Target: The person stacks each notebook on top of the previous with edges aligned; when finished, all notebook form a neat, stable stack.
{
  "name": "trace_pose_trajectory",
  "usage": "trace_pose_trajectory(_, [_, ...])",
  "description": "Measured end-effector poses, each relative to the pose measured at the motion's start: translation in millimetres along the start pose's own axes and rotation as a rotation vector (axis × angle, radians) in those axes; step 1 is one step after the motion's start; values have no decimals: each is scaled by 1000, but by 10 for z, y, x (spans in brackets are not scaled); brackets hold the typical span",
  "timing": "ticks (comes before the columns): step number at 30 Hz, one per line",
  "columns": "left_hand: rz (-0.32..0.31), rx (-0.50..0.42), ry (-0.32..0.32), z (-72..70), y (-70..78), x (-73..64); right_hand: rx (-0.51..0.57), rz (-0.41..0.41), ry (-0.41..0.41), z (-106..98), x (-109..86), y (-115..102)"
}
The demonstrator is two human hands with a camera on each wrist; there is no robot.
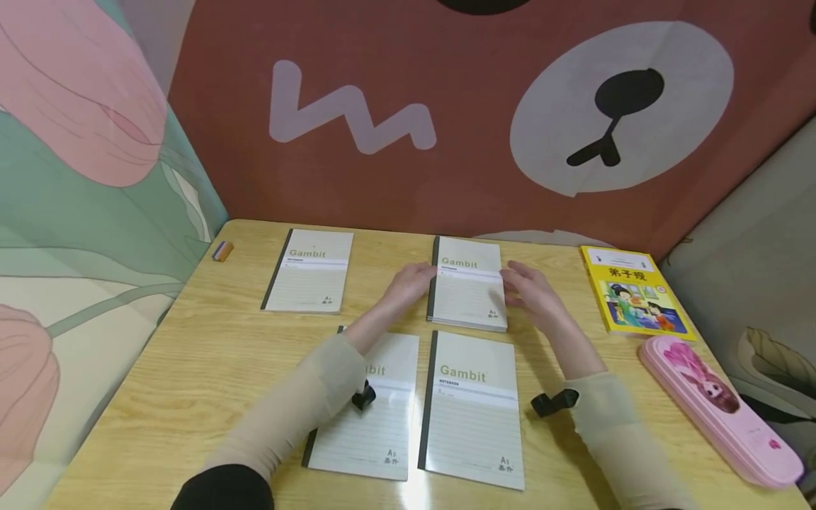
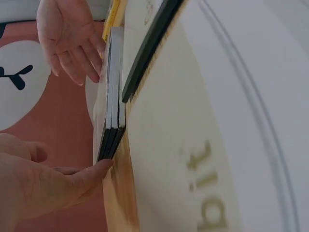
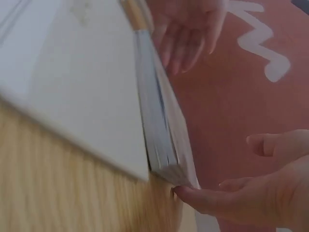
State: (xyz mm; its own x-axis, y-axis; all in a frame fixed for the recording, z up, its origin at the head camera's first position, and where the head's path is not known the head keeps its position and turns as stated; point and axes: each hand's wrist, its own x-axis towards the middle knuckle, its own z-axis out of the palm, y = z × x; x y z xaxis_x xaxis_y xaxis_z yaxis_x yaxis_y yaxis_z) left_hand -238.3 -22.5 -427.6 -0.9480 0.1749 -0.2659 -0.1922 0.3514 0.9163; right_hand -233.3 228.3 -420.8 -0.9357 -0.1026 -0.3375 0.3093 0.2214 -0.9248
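Note:
A small stack of Gambit notebooks [image 1: 468, 287] with dark spines lies at the back middle of the table. My left hand [image 1: 410, 283] is at its spine side, a fingertip touching the lower edge of the stack [image 2: 115, 92] in the left wrist view. On the opposite side my right hand [image 1: 530, 292] has its fingers extended along the right edge. The right wrist view has a fingertip of that hand [image 3: 256, 193] right at the stack's near corner. Neither hand curls round the notebooks. Just in front of the stack lies another Gambit notebook [image 1: 473, 411].
One notebook [image 1: 309, 273] lies at the back left; another [image 1: 370, 439] is partly under my left forearm in the head view. An eraser [image 1: 222, 251] sits at the far left corner. On the right are a yellow book [image 1: 631, 322] and a pink pencil case [image 1: 714, 418].

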Motion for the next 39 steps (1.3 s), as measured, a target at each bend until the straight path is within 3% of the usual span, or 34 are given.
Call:
trace_pose_trajectory(3, [28, 76, 6, -65, 7, -76, -35, -11, 3, -60, -66, 22])
trace_pose_trajectory(9, [79, 192, -47, -214, 18, -297, -131, -35, -8, -183, -299, 96])
trace_pose_trajectory(13, [65, 158, -103, -249, 26, -543, -166, -18, -32, -207, -502, 179])
trace_pose_trajectory(17, [32, 61, -159, -229, 7, -766, -177, 1, -45, -162, -696, 230])
trace_pose_trajectory(24, [-25, -18, -252, -64, -68, -1037, -148, 76, -71, -6, -1013, 276])
trace_pose_trajectory(30, [-43, -49, -284, 85, -152, -1141, -101, 152, -104, 168, -1228, 209])
trace_pose_trajectory(39, [-73, -114, -266, 115, -234, -1114, -69, 227, -71, 198, -1237, 200])
